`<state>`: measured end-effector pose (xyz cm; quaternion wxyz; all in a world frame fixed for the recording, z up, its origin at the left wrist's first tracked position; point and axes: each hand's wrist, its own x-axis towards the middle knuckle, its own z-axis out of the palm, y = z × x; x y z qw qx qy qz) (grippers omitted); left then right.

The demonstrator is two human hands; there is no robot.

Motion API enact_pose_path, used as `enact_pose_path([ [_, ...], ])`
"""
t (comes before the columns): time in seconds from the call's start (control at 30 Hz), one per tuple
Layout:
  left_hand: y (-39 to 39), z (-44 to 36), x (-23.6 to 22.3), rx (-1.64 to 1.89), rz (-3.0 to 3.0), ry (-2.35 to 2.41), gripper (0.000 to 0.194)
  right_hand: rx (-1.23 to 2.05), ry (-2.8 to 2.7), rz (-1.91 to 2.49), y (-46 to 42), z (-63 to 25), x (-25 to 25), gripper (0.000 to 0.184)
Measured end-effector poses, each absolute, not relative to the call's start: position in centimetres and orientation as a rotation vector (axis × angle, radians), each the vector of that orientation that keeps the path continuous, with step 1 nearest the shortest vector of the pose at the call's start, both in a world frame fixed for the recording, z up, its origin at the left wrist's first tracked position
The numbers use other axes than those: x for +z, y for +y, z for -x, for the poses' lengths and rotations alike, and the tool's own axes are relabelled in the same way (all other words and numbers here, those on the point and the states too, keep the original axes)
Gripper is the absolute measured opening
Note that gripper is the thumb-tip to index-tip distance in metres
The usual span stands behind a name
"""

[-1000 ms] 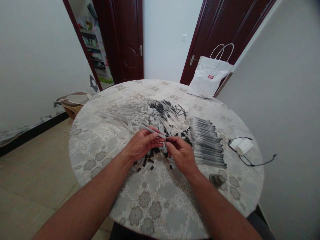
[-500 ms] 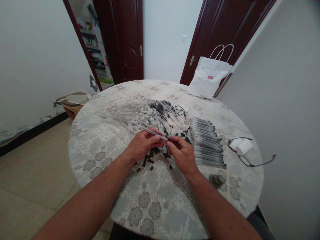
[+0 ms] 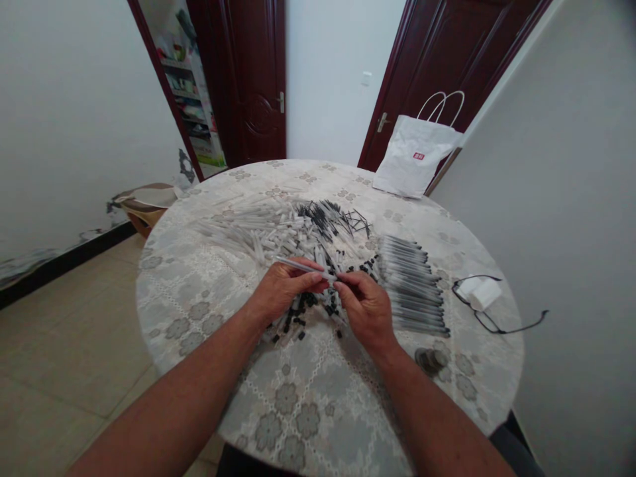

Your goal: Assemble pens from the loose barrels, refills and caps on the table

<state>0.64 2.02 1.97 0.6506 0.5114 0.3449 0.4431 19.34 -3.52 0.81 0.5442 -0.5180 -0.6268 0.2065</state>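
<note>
My left hand (image 3: 281, 288) is closed around a pale translucent pen barrel (image 3: 298, 265), which points up to the left over the pile. The fingertips of my right hand (image 3: 368, 308) pinch a small black pen part at the barrel's right end. My fingers cover most of that part. Beneath and around both hands lie loose black caps (image 3: 309, 299) and short white pieces. Just right of my right hand, finished-looking pens (image 3: 412, 285) with dark ends are laid side by side in a row.
Behind my hands spread heaps of white tubes (image 3: 248, 228) and thin black refills (image 3: 322, 217). On the right are eyeglasses (image 3: 489, 321), a white roll (image 3: 484, 293) and a small dark object (image 3: 431, 361). A white paper bag (image 3: 417, 156) stands at the back of the round table (image 3: 298, 417).
My right hand has shifted slightly right, and more of the barrel's right end shows between my hands. The barrel has moved slightly lower. The other things lie as before.
</note>
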Motion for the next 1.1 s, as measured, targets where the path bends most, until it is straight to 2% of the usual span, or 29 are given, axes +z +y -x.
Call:
enact_pose_path([
  [0.23,2.06,-0.62,1.71,0.964,-1.164,0.748,0.033,0.583,-1.598,1.290,-3.67,-19.79,0.45,0.040],
  [0.37,2.01,-0.65,1.69,0.967,-1.175,0.756,0.032,0.565,-1.536,1.269,-3.91,-19.56,0.29,0.026],
  [0.5,1.96,-0.61,1.73,0.980,-1.177,0.767,0.031,0.541,-1.559,1.296,-4.00,-19.36,0.53,0.019],
  [0.7,1.80,-0.75,1.83,0.963,-1.183,0.764,0.033,0.599,-1.591,1.321,-3.91,-19.36,0.42,0.043],
  [0.93,1.95,-0.73,1.73,0.972,-1.175,0.775,0.034,0.612,-1.508,1.274,-4.01,-19.43,0.28,0.018],
  [1.0,1.97,-0.70,1.66,0.968,-1.177,0.776,0.033,0.592,-1.536,1.301,-3.93,-19.32,0.39,0.019],
  [1.1,1.92,-0.73,1.66,0.958,-1.180,0.777,0.032,0.618,-1.557,1.333,-3.76,-19.19,0.32,0.036],
])
